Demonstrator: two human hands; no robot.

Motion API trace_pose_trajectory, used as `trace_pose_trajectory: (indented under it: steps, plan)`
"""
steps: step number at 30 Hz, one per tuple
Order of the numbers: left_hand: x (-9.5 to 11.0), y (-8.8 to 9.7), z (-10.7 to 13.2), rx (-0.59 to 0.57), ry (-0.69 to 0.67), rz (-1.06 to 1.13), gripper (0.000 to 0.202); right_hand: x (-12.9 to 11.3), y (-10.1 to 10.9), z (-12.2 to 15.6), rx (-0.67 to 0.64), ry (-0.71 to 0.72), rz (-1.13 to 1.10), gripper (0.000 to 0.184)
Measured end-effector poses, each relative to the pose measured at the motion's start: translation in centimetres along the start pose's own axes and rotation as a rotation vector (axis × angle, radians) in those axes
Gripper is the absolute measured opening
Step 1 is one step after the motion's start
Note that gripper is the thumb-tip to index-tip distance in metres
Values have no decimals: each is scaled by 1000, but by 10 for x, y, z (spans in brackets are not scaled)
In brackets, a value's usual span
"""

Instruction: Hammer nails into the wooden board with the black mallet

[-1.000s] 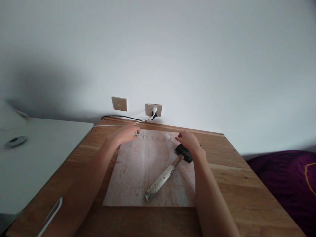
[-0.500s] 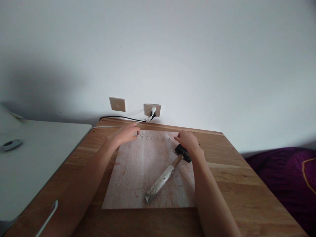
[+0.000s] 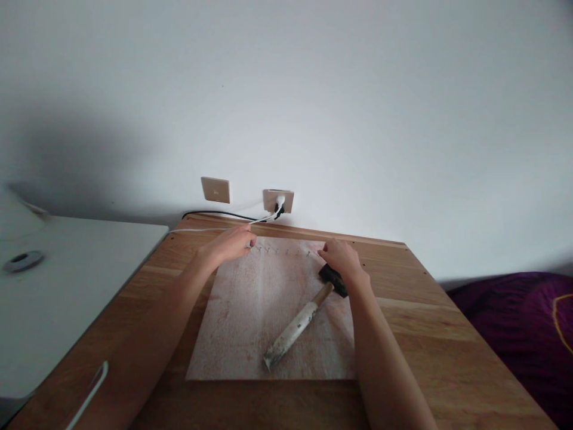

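Looking down at a wooden table point(image 3: 425, 322) that fills the lower middle of the frame, with a pale, pinkish board point(image 3: 250, 322) lying flat on it. Both forearms come up from the bottom edge, cut off there.

The left hand point(image 3: 230, 245) sits at the board's top left corner, knuckles up and fingers curled in toward the left end of a row of nails point(image 3: 280, 251). The nails are tiny from here, just little specks with shadows along the top edge of the board, so honestly I can't tell if the fingertips are pinching one or just resting next to it.

The right hand point(image 3: 342, 260) is at the top right of the board, near the other end of that row. Its fingers point left and lie low over the board, but its underside is hidden, so I can't make out the grip there either. It also covers part of the black head of a hammer point(image 3: 298, 322), which lies loose and diagonal on the board, its scuffed pale handle pointing toward the lower middle.

Above the table on the wall: a switch plate point(image 3: 216, 189) and a wall socket point(image 3: 277, 200) with a white cable point(image 3: 264, 218) plugged in. A white desk point(image 3: 76, 280) sits at the left and purple fabric point(image 3: 514, 334) at the lower right, cut off by the frame.
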State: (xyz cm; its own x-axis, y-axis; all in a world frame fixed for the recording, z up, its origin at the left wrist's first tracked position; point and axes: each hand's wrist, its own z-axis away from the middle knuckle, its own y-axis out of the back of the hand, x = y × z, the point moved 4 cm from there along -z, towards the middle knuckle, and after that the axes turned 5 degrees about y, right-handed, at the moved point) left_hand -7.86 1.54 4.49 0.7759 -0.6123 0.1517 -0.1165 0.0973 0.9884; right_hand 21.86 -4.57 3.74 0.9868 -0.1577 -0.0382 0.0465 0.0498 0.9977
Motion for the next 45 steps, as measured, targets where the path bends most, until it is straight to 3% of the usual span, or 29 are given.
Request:
trace_pose_trajectory:
  steps: [34, 45]
  plan:
    - [-1, -1, 0, 37, -4, -57, 11, -4, 6, 2, 0, 46, -78, 28]
    - [0, 0, 1, 52, 27, -53, 13, -23, 30, 10, 12, 262, -171, 24]
